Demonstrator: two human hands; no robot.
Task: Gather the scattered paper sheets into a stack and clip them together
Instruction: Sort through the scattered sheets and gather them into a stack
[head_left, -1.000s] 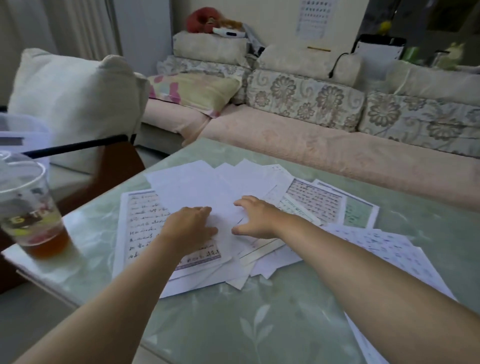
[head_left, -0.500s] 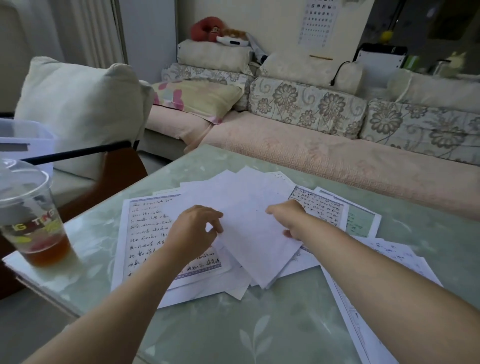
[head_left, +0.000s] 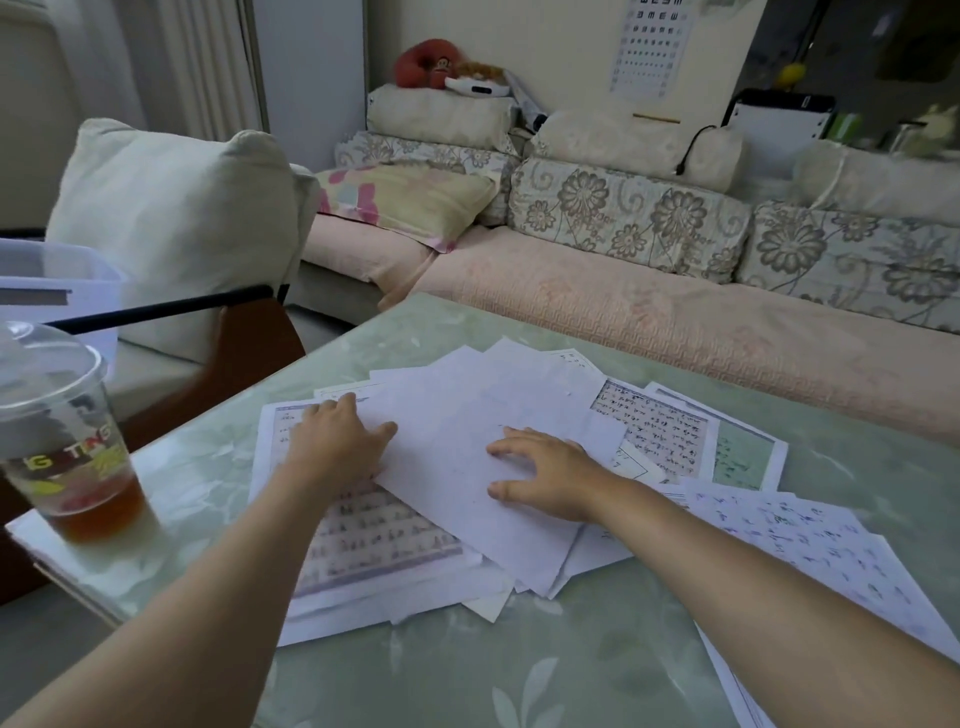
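Paper sheets (head_left: 457, 467) lie fanned mid-frame on the pale green table (head_left: 519, 675). The left hand (head_left: 337, 441) and right hand (head_left: 545, 478) rest flat on them, fingers extended. A floral sofa (head_left: 623, 322) fills the upper right; a drink cup (head_left: 67, 441) stands at the left edge.

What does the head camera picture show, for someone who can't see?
The left hand and right hand rest on a messy pile of paper sheets on a green table. A plastic cup of brown drink stands at the left, a floral sofa behind.
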